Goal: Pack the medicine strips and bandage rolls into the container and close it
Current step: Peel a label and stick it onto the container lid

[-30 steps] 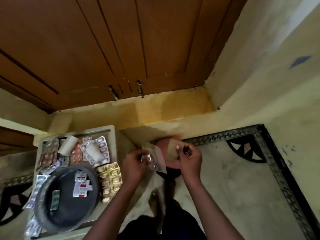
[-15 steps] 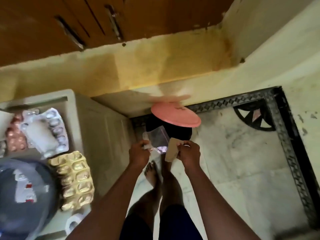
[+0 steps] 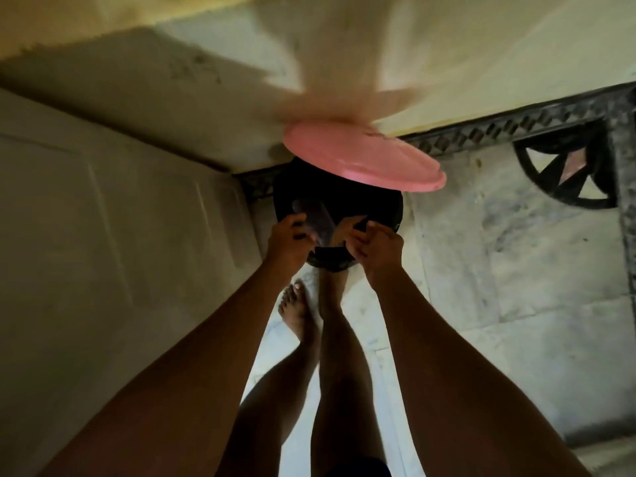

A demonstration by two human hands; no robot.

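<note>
Pink lid is propped up at a tilt over the far side of the black bin, so the mouth opens right under both hands. Left hand pinches a clear plastic wrapper; right hand pinches a tan paper scrap. Both sit over the near rim, so I'd guess dropping them straight down works. No medicine strips, bandage rolls or container in view.

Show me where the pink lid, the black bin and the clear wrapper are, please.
pink lid (image 3: 364, 159): head view, middle of its top face.
black bin (image 3: 378, 204): head view, dark inside near the right rim.
clear wrapper (image 3: 318, 220): head view, middle of the sheet.
</note>
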